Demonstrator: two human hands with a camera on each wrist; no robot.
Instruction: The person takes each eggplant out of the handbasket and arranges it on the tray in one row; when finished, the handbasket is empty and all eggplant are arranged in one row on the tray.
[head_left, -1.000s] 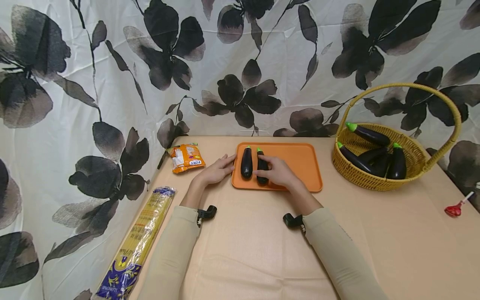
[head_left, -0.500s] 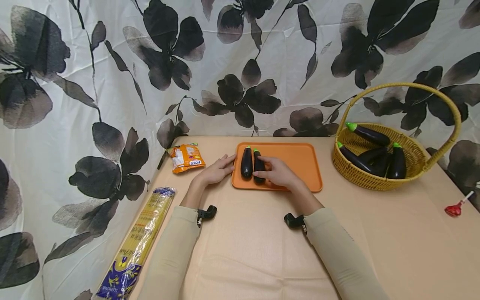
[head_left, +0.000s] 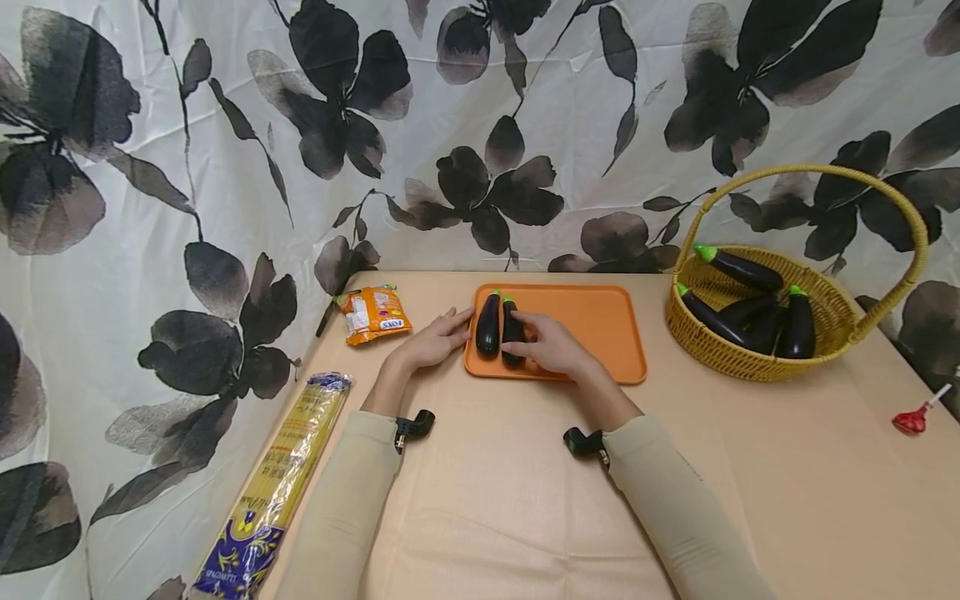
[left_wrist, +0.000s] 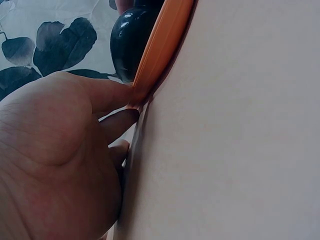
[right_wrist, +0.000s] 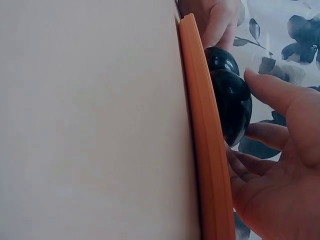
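Two dark, glossy eggplants with green stems lie side by side on an orange tray. My right hand holds the right eggplant, thumb over its top and fingers along its right side; the right wrist view shows this eggplant close up. The left eggplant leans slightly, its lower end near the tray's left side. My left hand lies beside the tray with its fingers extended, the fingertips at the tray's left edge. In the left wrist view, those fingers meet the tray corner.
To the right stands a yellow wicker basket with a tall handle and several eggplants inside. An orange snack packet lies at the back left, a spaghetti pack along the left edge. A red lollipop sits far right.
My right hand has slid the right eggplant leftward, close against the other one. The left eggplant has shifted slightly left and tilted. My left hand stays at the tray's edge.
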